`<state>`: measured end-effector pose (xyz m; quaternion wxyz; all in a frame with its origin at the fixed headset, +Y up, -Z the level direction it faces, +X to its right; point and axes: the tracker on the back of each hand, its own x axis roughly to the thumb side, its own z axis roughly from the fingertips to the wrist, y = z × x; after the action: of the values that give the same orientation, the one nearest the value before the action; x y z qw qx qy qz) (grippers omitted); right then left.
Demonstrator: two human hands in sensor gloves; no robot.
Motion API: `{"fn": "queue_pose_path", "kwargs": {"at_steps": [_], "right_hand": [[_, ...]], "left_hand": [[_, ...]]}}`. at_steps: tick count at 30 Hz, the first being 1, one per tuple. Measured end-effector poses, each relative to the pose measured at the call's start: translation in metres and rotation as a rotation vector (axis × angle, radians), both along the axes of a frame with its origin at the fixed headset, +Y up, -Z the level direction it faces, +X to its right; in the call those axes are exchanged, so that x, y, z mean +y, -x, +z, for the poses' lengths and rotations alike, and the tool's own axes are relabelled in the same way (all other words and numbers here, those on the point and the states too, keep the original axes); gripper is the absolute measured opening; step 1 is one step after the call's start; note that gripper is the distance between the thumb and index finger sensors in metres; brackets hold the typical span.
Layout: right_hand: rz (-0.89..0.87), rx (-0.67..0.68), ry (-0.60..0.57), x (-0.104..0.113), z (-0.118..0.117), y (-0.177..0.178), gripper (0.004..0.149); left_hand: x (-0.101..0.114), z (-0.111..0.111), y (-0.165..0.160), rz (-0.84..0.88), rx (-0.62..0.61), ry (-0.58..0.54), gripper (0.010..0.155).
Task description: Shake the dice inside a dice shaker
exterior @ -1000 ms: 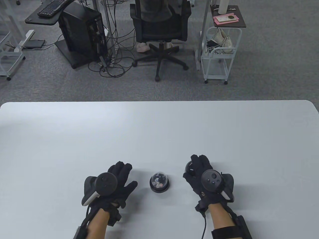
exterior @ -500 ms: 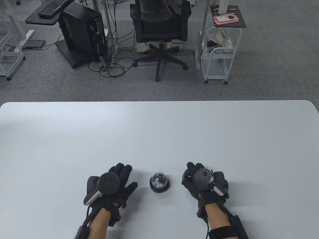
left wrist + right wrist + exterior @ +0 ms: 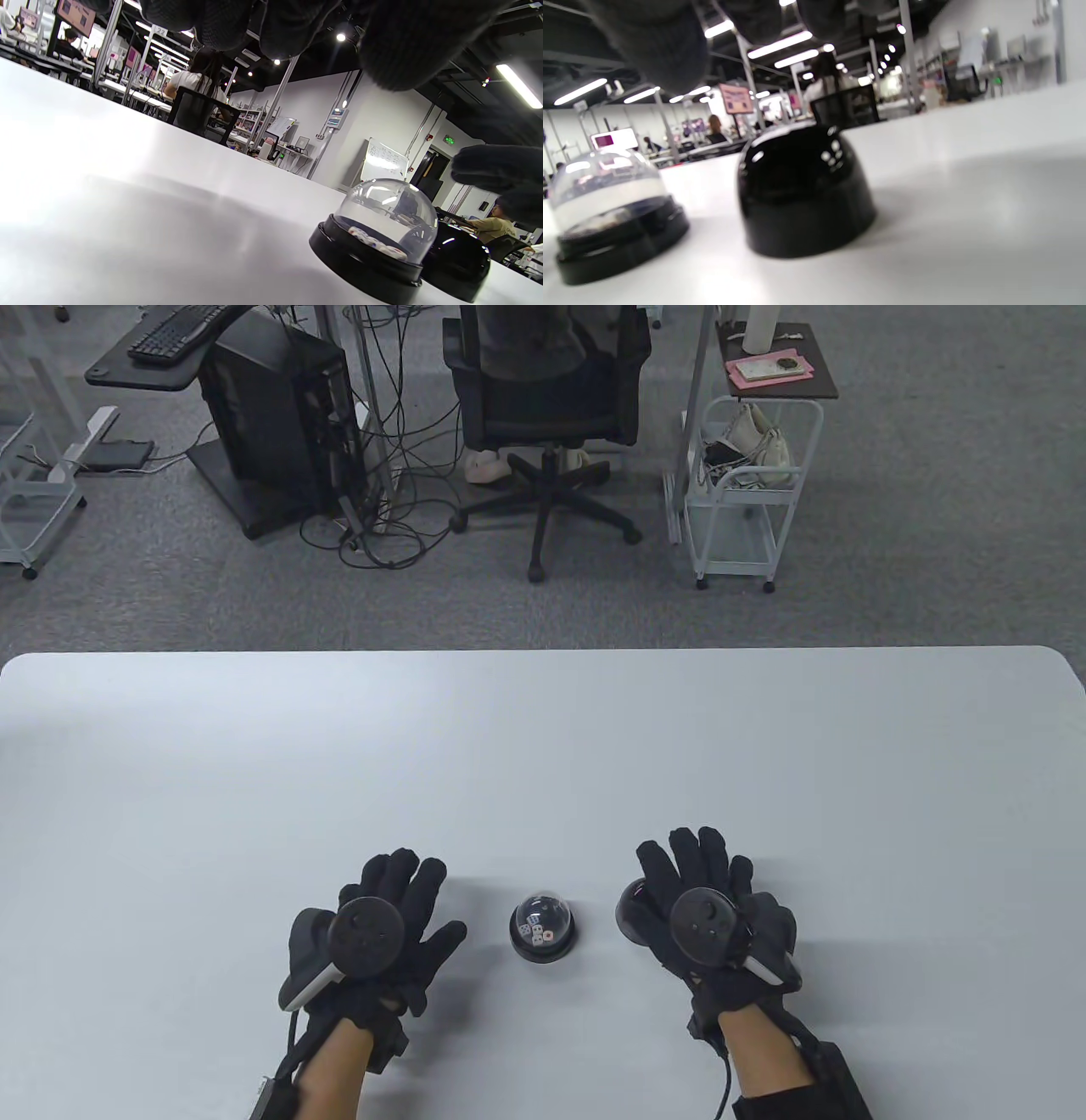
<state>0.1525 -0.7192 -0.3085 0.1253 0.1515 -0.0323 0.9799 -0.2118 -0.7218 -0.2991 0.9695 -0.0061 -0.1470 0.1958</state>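
We find the left hand (image 3: 377, 929) left of the dice shaker (image 3: 544, 928), fingers spread, holding nothing. The shaker stands on the table (image 3: 543, 746) between the hands, dice under its clear dome. Right of it, the black cover (image 3: 634, 908) sits beneath the right hand (image 3: 708, 903), fingers apart above it. We judge the shaker ungrasped; next, a grip on it.

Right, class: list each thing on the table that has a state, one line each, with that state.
Dice shaker: upright on the table, clear dome on, dice inside, untouched.
Black cover: off the shaker, dome-up on the table beside it.
Left hand: fingers spread, holding nothing.
Right hand: fingers spread above the black cover, not gripping it.
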Motion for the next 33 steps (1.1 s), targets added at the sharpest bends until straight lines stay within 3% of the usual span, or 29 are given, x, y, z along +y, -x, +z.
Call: {"fn": "queue_pose_path", "kwargs": {"at_steps": [7, 16, 33], "right_hand": [[0.069, -0.008, -0.071, -0.003, 0.011, -0.017, 0.074], [0.067, 0.001, -0.001, -0.016, 0.010, -0.022, 0.078], [0.072, 0.022, 0.058, -0.021, 0.012, -0.023, 0.078]], "left_hand": [[0.001, 0.002, -0.003, -0.071, -0.001, -0.025, 0.085], [-0.014, -0.003, -0.010, -0.210, 0.008, 0.108, 0.092], [-0.018, -0.004, -0.013, -0.195, 0.009, 0.128, 0.091]]}}
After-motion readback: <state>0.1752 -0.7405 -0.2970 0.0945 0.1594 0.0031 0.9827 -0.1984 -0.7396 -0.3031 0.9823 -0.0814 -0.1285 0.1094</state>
